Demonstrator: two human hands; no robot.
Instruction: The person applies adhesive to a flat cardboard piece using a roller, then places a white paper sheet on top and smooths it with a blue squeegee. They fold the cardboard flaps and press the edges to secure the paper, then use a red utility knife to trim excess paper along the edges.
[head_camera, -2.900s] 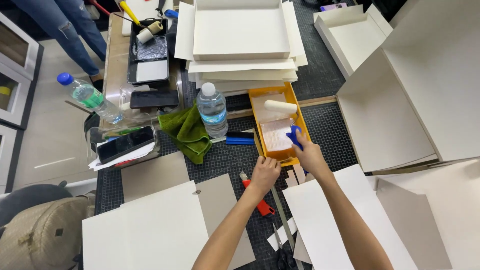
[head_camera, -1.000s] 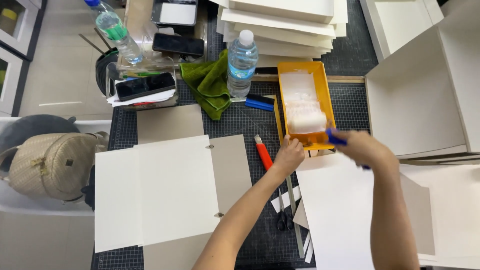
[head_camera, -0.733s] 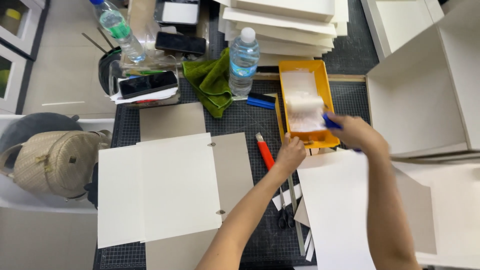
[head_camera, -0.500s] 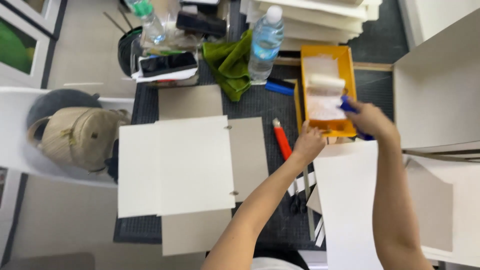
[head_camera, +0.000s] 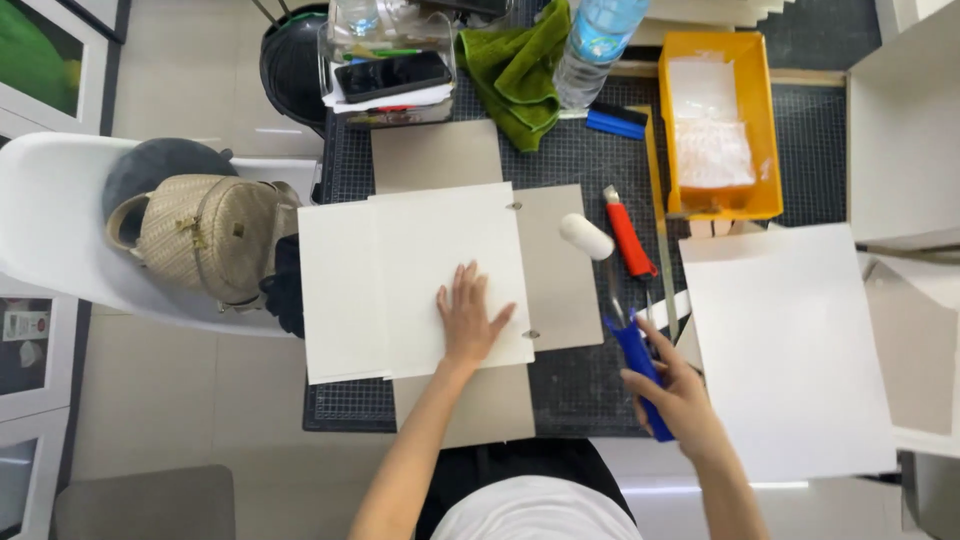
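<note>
Now the left hand (head_camera: 468, 322) is lying flat, fingers spread, on a white sheet (head_camera: 420, 280). Just right of it, the right hand (head_camera: 680, 395) is gripping a roller (head_camera: 588, 237) by its blue handle (head_camera: 642, 370).

Left hand (head_camera: 470, 322) presses white sheet (head_camera: 415, 280); right hand (head_camera: 680, 395) grips blue-handled roller (head_camera: 612, 300).

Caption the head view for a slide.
Left hand flat on white sheet; right hand holds blue-handled roller above grey board.

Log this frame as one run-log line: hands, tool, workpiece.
left hand: flat on white sheet | right hand: grips blue-handled glue roller, head over grey board | orange tray: behind
</note>
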